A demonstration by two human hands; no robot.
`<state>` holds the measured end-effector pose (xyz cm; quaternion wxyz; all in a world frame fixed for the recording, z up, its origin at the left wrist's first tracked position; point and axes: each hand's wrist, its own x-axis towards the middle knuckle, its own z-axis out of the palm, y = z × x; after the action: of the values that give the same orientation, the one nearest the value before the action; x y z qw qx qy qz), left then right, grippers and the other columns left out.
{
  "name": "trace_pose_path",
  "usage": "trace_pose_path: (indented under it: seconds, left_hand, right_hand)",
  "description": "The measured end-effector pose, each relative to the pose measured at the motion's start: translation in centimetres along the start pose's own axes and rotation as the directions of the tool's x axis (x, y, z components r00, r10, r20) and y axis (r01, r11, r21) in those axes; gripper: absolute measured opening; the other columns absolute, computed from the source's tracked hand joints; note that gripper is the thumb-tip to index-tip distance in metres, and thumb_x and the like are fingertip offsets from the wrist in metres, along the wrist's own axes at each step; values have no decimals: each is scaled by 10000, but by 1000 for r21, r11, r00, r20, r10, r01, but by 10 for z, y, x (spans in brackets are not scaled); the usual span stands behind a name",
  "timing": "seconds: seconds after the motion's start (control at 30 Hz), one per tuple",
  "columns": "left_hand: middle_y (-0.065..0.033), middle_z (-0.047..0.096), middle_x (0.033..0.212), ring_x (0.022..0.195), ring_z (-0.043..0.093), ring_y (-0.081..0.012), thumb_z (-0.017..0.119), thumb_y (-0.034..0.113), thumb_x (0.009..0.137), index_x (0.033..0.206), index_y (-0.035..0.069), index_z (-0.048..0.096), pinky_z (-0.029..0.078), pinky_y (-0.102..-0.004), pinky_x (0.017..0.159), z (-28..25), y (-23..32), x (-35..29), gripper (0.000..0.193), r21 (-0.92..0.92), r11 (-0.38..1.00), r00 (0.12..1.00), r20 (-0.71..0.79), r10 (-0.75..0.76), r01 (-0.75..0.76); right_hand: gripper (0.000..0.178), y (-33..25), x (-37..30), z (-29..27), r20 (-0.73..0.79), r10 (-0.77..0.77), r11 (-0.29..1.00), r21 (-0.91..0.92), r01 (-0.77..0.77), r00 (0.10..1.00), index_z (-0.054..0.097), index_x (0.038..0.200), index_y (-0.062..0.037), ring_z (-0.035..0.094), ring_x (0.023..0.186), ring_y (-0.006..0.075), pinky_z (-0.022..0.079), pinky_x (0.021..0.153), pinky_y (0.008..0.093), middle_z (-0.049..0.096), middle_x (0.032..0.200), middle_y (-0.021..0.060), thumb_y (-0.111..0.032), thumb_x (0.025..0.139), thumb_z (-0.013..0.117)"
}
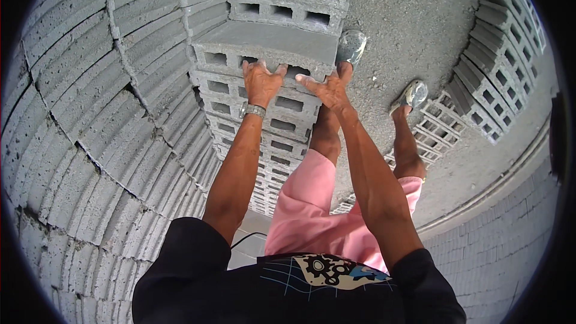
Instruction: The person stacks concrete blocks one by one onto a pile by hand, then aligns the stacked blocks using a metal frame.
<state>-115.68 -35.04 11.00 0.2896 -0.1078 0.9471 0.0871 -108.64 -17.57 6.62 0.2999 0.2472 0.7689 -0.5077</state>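
Block (270,37) topping stack (308,114) — left hand (263,84) grips between two hollows (298,71), right hand (327,91) grips the 4 o'clock end; hollows probably serve as handholds.

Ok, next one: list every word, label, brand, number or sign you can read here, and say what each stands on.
None: no readable text anywhere in this view.
Black shirt: a printed graphic of gear-like shapes and blue lines, no words I can make out.
Concrete block under the hands: no lettering visible.
Wristband: too small to tell whether it is marked.
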Motion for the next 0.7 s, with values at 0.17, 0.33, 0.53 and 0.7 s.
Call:
trace_pose_path:
  seconds: [0.17, 0.33, 0.53, 0.7]
  left_hand:
    - [-223, 688, 1061, 1018, 648, -361, 744, 422, 778, 1074, -23, 686, 454, -414, 989, -49, -25, -1, 538, -99, 985, 989, 8, 145, -143]
    - [-221, 696, 1039, 1003, 656, -359, 718, 319, 832, 1099, -16, 687, 490, -403, 916, -81, 97, -9, 430, 86, 985, 984, -86, 154, -147]
    - [-211, 684, 1062, 1026, 632, -382, 720, 256, 827, 1110, 6, 673, 488, -429, 901, 43, 334, -74, 381, 55, 663, 651, 266, 711, -747]
    - [-168, 606, 1274, 1253, 514, -313, 691, 207, 814, 1224, 27, 605, 351, -491, 1080, 186, 505, -168, 456, -53, 0, -22, 419, 908, -999]
  right_hand:
    - [1037, 52, -13, -62, 171, -75, 997, 21, 73, 982, 457, 1382, 69, 311, 1398, 397, 278, 1131, 411, 422, 1423, 308, -584, 654, 800]
    - [801, 191, -50, -160, -4, 360, 908, 231, -349, 933, 517, 1330, 62, 651, 1067, 303, 478, 961, 362, 690, 1079, 225, -439, 767, 784]
    - [575, 350, -127, -245, -265, 550, 760, 553, -342, 792, 627, 1172, 75, 666, 835, 255, 513, 764, 346, 700, 918, 189, -357, 810, 741]
    - [575, 375, -194, -294, -219, 695, 502, 830, -244, 685, 601, 1204, 88, 653, 795, 174, 502, 713, 290, 689, 923, 144, -354, 852, 708]
